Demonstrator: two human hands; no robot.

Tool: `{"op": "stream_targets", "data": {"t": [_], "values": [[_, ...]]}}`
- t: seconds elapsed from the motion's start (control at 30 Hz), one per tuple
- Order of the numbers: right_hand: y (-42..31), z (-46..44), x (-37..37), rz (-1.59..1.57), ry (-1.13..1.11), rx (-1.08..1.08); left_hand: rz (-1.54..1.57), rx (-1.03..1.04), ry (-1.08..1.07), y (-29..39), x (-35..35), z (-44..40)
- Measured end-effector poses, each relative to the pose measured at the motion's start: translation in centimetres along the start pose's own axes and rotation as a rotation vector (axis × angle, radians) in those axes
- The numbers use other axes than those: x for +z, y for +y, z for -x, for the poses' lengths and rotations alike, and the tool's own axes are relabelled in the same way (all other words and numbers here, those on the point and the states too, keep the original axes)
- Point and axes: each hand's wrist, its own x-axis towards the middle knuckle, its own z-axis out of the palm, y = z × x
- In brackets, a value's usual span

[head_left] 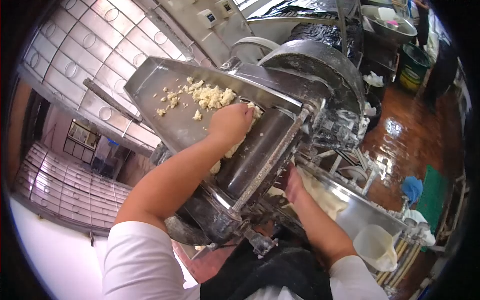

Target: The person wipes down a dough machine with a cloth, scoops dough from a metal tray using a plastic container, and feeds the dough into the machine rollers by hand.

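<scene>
Some dough (215, 97) is retained by tray walls (240, 85). Left hand (232, 123) is curled into a fist — right hand (294, 185) grip, partly hidden, cannot be told.

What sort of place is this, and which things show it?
Probably a bakery or dough workshop: a large roller machine, crumbly dough on its metal tray, and more pale dough below.

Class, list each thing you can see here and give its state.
Loose dough: crumbly, scattered in the upper tray
Roller: turning or still, cannot tell
Left hand: curled, at the dough
Right hand: below the roller, partly hidden
Dough sheet: smooth-looking, in the lower tray
Jug: open-topped
Green bin: standing
Floor: shiny
</scene>
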Motion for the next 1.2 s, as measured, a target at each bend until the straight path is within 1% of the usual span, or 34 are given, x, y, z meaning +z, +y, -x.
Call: {"op": "stream_targets", "data": {"t": [0.03,0.13,0.17,0.27,0.37,0.4,0.47,0.53,0.63,0.7,0.8,0.9,0.93,1.0,1.03,1.07,1.1,1.13,1.17,1.2], "values": [[-0.4,-0.4,1.5,-0.114,-0.030,0.046,-0.002,-0.002,-0.015,0.2,-0.2,-0.1],[-0.3,-2.0,3.8,-0.342,-0.136,0.039,0.037,-0.013,0.015,-0.1,0.0,0.1],[-0.5,-2.7,3.9,-0.320,-0.153,0.023,0.057,-0.018,0.036,-0.3,0.0,-0.2],[0.4,-5.0,3.3,-0.272,-0.203,-0.001,0.160,-0.022,0.043,-0.9,-4.3,0.8],[-1.9,-2.6,5.0,-0.372,-0.222,0.069,0.152,0.129,-0.478,-6.0,-3.7,2.9],[-1.7,-2.9,5.0,-0.389,-0.260,0.018,0.239,-0.006,-0.451,-5.5,-3.4,3.9],[-1.6,-3.8,5.0,-0.439,-0.337,0.012,0.409,-0.268,-0.400,-3.5,-2.1,5.5],[-1.5,-3.8,4.9,-0.452,-0.367,0.015,0.519,-0.251,-0.398,-2.4,-2.3,5.5],[-1.4,-4.3,4.9,-0.419,-0.386,0.022,0.713,-0.439,-0.572,-2.3,-2.8,4.5],[-1.0,-4.8,5.0,-0.428,-0.421,0.013,0.965,-0.768,-0.744,-2.9,-2.6,3.7],[-0.4,-5.2,4.3,-0.431,-0.455,-0.016,1.097,-0.788,-0.877,-3.5,-2.7,3.1],[-1.9,-2.2,5.5,-0.360,-0.199,-0.049,0.684,-0.056,-0.310,-4.3,-1.0,2.7],[-1.9,-1.7,4.7,-0.406,-0.235,0.063,0.587,-0.039,-0.133,-5.5,-1.7,0.4],[-1.4,-0.9,3.0,-0.417,-0.222,0.099,0.428,-0.088,0.145,-9.4,-3.1,-5.3],[-1.5,-0.7,2.3,-0.412,-0.220,0.113,0.369,-0.148,0.257,-11.6,-2.7,-7.6],[-1.3,-0.7,1.5,-0.407,-0.281,0.082,0.308,-0.213,0.165,-14.5,-0.8,-9.3],[-1.7,0.2,1.6,-0.338,-0.113,0.061,0.246,-0.274,0.071,-17.5,1.9,-11.1],[-2.6,2.0,2.4,-0.272,0.056,0.041,0.184,-0.333,-0.023,-18.7,3.6,-12.3],[-2.8,3.2,2.4,-0.205,0.228,0.029,0.249,-0.277,-0.016,-17.7,3.9,-12.3],[-1.8,2.5,-0.2,-0.225,0.151,0.011,0.311,-0.228,-0.017,-16.0,3.9,-11.5]]}}
